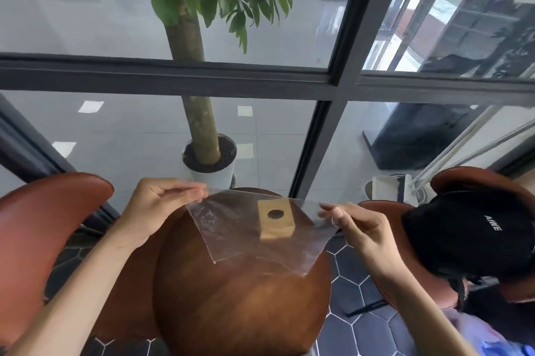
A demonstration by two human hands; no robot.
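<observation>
Noted: clear flat plastic bag (pixel 231 228), colourless; tan rectangular card tab (pixel 277 229) (its hole reads dark brown). Round wooden table (pixel 240 303): reddish-brown, grained. Hexagonal floor tiles (pixel 347 300): navy, white grout.

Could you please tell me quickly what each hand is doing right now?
Left hand: pinches a corner of the clear plastic bag with a tan cardboard label.
Right hand: pinches the same bag's opposite edge.
</observation>
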